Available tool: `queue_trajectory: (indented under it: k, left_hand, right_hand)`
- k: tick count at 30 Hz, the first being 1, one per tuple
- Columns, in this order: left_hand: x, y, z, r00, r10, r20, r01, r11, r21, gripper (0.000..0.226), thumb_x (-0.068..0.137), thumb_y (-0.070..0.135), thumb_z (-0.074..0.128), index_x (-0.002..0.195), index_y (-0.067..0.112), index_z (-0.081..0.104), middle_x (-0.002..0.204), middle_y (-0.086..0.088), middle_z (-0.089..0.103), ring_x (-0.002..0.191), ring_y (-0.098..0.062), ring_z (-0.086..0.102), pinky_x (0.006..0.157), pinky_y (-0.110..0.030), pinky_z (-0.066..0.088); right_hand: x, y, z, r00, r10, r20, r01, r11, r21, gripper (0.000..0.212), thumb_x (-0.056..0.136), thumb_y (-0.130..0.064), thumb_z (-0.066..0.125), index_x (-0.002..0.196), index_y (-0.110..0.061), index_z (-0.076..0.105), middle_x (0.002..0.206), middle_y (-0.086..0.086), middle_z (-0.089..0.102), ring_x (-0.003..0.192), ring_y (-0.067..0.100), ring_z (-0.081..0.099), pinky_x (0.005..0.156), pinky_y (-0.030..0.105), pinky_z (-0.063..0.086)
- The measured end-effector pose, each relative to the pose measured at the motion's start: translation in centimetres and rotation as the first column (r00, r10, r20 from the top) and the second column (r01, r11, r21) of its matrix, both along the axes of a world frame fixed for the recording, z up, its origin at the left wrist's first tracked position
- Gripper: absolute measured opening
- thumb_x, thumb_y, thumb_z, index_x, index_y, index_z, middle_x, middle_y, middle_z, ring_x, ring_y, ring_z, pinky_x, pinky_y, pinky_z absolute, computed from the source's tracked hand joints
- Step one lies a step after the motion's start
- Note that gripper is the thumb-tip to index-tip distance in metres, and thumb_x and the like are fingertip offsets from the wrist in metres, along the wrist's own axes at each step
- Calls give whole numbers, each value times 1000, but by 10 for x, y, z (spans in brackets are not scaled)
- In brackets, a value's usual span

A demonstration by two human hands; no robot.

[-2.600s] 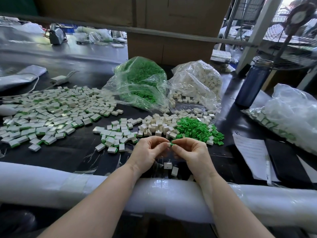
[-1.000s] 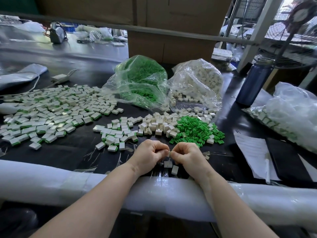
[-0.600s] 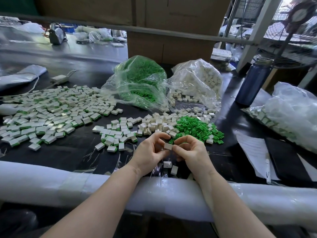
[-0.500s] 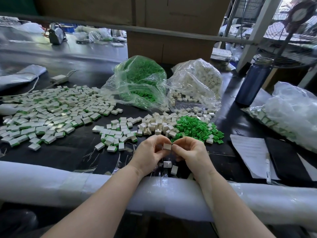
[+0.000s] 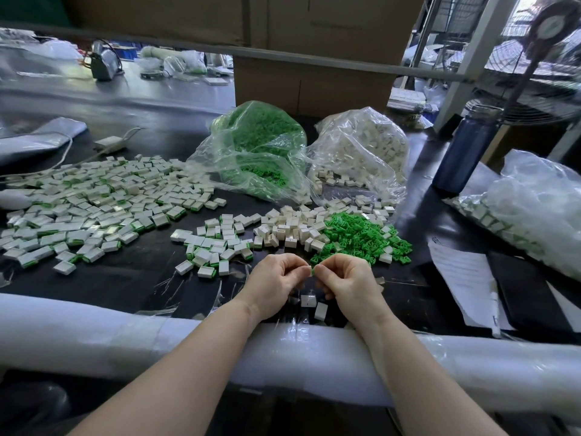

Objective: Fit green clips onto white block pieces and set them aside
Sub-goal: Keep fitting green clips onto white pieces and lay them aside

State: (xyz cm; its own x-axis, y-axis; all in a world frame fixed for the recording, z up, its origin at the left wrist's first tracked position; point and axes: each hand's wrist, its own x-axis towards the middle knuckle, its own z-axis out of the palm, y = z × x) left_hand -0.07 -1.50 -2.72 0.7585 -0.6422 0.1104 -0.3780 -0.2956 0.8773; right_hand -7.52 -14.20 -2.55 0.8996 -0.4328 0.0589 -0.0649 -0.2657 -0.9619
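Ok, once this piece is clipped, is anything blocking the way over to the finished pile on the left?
Nothing visible does. Both hands pinch the piece at the table's near edge; bare black table lies between the left hand and the finished pile.

Hands: two are being counted, the left hand (image 5: pixel 276 278) and the right hand (image 5: pixel 349 278). One green clip (image 5: pixel 313 270) is being pinched between them. Loose white blocks (image 5: pixel 308 300) lying just below the hands: two are being seen. Clear bags on the worktop (image 5: pixel 132 278): three are being tallied, namely one bag of green clips (image 5: pixel 261 143), one bag of white blocks (image 5: pixel 361 146) and one bag at the right edge (image 5: pixel 540 209). Bottles: one blue bottle (image 5: pixel 465 149) is being noted. Heaped pieces are too many to be counted.
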Motion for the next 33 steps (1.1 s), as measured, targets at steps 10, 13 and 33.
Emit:
queue_trajectory:
  k: [10, 13, 33]
  left_hand:
    - [-2, 1, 1, 999, -40, 20, 39, 998, 53, 12, 91, 19, 59, 89, 15, 69, 77, 1, 66, 72, -11, 57, 77, -31, 49]
    - [-1, 1, 1, 998, -57, 11, 57, 996, 66, 13, 91, 19, 58, 92, 12, 70, 75, 3, 64, 70, -9, 55, 76, -29, 48]
    - [-1, -2, -3, 997, -52, 54, 52, 999, 2, 13, 90, 21, 59, 92, 15, 71, 77, 0, 69, 70, -11, 63, 72, -26, 52]
  right_hand:
    - [-1, -1, 2, 999, 9, -35, -10, 999, -50, 20, 87, -7, 62, 68, -13, 62, 58, 4, 59, 49, 8, 51, 48, 19, 43]
    - [-3, -2, 2, 999, 27, -31, -29, 998, -60, 22, 86, -6, 63, 66, -15, 61, 58, 5, 59, 48, 8, 49, 48, 19, 42]
    - [-1, -2, 0, 999, 12, 46, -15, 997, 80, 16, 86, -3, 63, 69, -6, 63, 47, -3, 60, 43, 5, 53, 44, 16, 43]
